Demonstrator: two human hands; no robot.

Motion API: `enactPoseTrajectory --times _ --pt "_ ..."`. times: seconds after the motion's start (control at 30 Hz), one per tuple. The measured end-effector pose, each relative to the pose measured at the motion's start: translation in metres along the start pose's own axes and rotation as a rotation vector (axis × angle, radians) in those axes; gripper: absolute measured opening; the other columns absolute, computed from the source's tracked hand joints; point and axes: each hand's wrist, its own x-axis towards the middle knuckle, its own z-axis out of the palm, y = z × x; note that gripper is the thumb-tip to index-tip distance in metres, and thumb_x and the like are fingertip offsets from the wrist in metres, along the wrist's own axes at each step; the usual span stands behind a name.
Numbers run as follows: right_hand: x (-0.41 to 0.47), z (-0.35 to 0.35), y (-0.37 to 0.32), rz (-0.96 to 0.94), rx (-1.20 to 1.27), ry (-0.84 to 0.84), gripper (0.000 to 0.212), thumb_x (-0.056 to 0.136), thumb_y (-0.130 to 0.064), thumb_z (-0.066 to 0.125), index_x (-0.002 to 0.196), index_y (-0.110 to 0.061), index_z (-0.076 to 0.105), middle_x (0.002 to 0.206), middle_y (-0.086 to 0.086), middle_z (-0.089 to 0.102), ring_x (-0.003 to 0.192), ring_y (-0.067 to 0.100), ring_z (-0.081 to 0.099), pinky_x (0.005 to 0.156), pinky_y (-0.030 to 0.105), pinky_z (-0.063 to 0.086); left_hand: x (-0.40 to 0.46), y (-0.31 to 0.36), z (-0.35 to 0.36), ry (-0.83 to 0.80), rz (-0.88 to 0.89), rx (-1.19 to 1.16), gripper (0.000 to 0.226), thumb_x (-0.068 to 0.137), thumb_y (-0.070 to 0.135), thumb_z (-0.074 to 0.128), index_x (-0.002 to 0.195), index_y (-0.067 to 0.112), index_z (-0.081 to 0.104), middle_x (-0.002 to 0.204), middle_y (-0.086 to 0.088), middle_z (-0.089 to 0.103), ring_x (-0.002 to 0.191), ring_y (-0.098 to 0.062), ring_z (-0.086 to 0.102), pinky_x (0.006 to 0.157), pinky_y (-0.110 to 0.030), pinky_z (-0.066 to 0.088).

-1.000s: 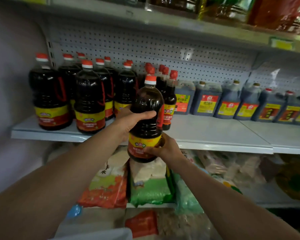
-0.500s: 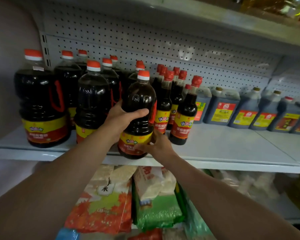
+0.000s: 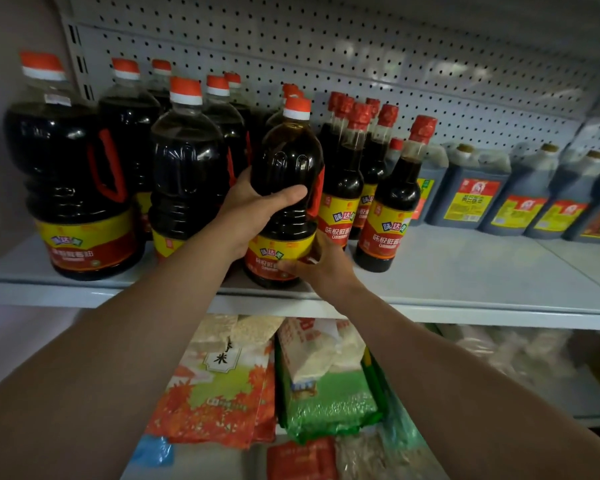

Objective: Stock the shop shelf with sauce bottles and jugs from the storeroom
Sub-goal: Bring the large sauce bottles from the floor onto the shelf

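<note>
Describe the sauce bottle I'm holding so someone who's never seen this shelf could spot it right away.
Find the grey shelf with the pegboard back. Near its front edge, between the big handled jugs and the slim bottles, stands a mid-sized dark sauce bottle with an orange-and-white cap. It alone has both hands on it: left hand, right hand.

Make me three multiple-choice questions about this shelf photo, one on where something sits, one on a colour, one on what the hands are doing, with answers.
1. Where do the blue-grey jugs stand?
A. right of the slim bottles
B. on the lower shelf
C. left of the big bottles

2. What colour is the cap on the held bottle?
A. green
B. orange-red over white
C. black

3. What are the hands doing?
A. both hang idle
B. only one touches the bottle
C. both grip the bottle

Answers: 1 A, they line the shelf past the slim bottles. 2 B, seen at its top. 3 C, left hand wraps the middle, right hand holds the label.
</note>
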Motion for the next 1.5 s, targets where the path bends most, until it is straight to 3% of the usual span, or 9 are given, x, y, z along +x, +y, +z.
enactPoseTrajectory --times 0.2,0.33,0.47,0.57,0.67,0.8,1.13,1.23,1.5 --pt "-0.003 -0.001 -0.006 0.037 -0.069 -0.033 0.077 0.075 -0.037 0.088 0.142 -0.027 0.049 0.129 -0.012 0.065 0.121 0.008 0.06 0.102 0.032 0.05 -0.005 0.001 0.007 0.066 0.005 0.022 0.074 0.075 0.044 0.082 0.14 0.034 0.047 0.129 0.007 0.061 0.12 -0.017 0.057 0.104 -0.042 0.045" --pt "-0.028 -0.024 -0.011 0.063 -0.092 0.02 0.077 0.081 -0.039 0.085 0.146 -0.023 0.047 0.137 -0.008 0.059 0.127 0.014 0.055 0.096 0.028 0.044 -0.014 0.003 0.016 0.175 -0.001 0.045 0.072 0.079 0.045 0.079 0.141 0.03 0.047 0.132 0.005 0.06 0.122 -0.02 0.055 0.103 -0.041 0.045" --pt "-0.069 -0.076 -0.016 0.088 -0.207 0.134 0.069 0.081 -0.034 0.085 0.14 -0.019 0.053 0.127 -0.003 0.062 0.12 0.015 0.058 0.089 0.019 0.041 -0.028 0.009 0.031 0.365 -0.067 0.131 0.071 0.085 0.041 0.074 0.145 0.017 0.044 0.14 -0.006 0.055 0.128 -0.027 0.052 0.104 -0.038 0.044" --pt "-0.103 -0.127 -0.021 0.097 -0.358 0.205 0.065 0.08 -0.04 0.084 0.136 -0.019 0.058 0.126 0.001 0.063 0.119 0.019 0.059 0.09 0.024 0.043 -0.046 0.02 0.051 0.512 -0.16 0.273 0.085 0.083 0.047 0.074 0.148 0.009 0.035 0.148 -0.016 0.044 0.135 -0.037 0.044 0.11 -0.047 0.04" --pt "-0.143 -0.184 -0.025 0.134 -0.468 0.263 0.072 0.078 -0.049 0.083 0.14 -0.024 0.056 0.134 0.003 0.06 0.126 0.021 0.054 0.1 0.033 0.045 -0.079 0.034 0.087 0.566 -0.105 0.414 0.096 0.083 0.049 0.073 0.155 0.011 0.022 0.161 -0.018 0.022 0.145 -0.038 0.026 0.116 -0.049 0.032" --pt "-0.216 -0.261 -0.028 0.184 -0.534 0.335 0.074 0.078 -0.048 0.083 0.141 -0.026 0.053 0.141 0.007 0.053 0.129 0.026 0.052 0.103 0.037 0.045 -0.136 0.045 0.163 0.369 0.052 0.46 0.093 0.084 0.04 0.075 0.157 0.021 0.021 0.163 -0.017 0.012 0.148 -0.038 0.017 0.119 -0.047 0.024" --pt "-0.452 -0.417 -0.004 0.389 -0.741 0.477 0.074 0.073 -0.052 0.085 0.137 -0.027 0.056 0.123 0.002 0.054 0.121 0.024 0.05 0.098 0.037 0.048 -0.315 0.054 0.376 -0.206 0.087 0.527 0.071 0.074 0.037 0.083 0.136 0.03 0.05 0.136 -0.014 0.043 0.125 -0.034 0.046 0.104 -0.038 0.041" --pt "-0.528 -0.443 0.014 0.47 -0.779 0.499 0.076 0.072 -0.055 0.084 0.137 -0.03 0.054 0.13 0.005 0.053 0.125 0.027 0.048 0.101 0.04 0.048 -0.369 0.042 0.433 -0.34 0.105 0.591 0.075 0.067 0.042 0.086 0.133 0.03 0.053 0.128 -0.013 0.057 0.118 -0.031 0.055 0.101 -0.04 0.046" --pt "-0.676 -0.475 0.059 0.705 -0.757 0.591 0.071 0.077 -0.049 0.083 0.138 -0.033 0.051 0.141 0.006 0.046 0.132 0.028 0.043 0.102 0.038 0.043 -0.49 0.008 0.535 -0.606 0.15 0.705 0.07 0.078 0.041 0.082 0.138 0.031 0.048 0.136 -0.011 0.041 0.125 -0.031 0.044 0.099 -0.035 0.041"
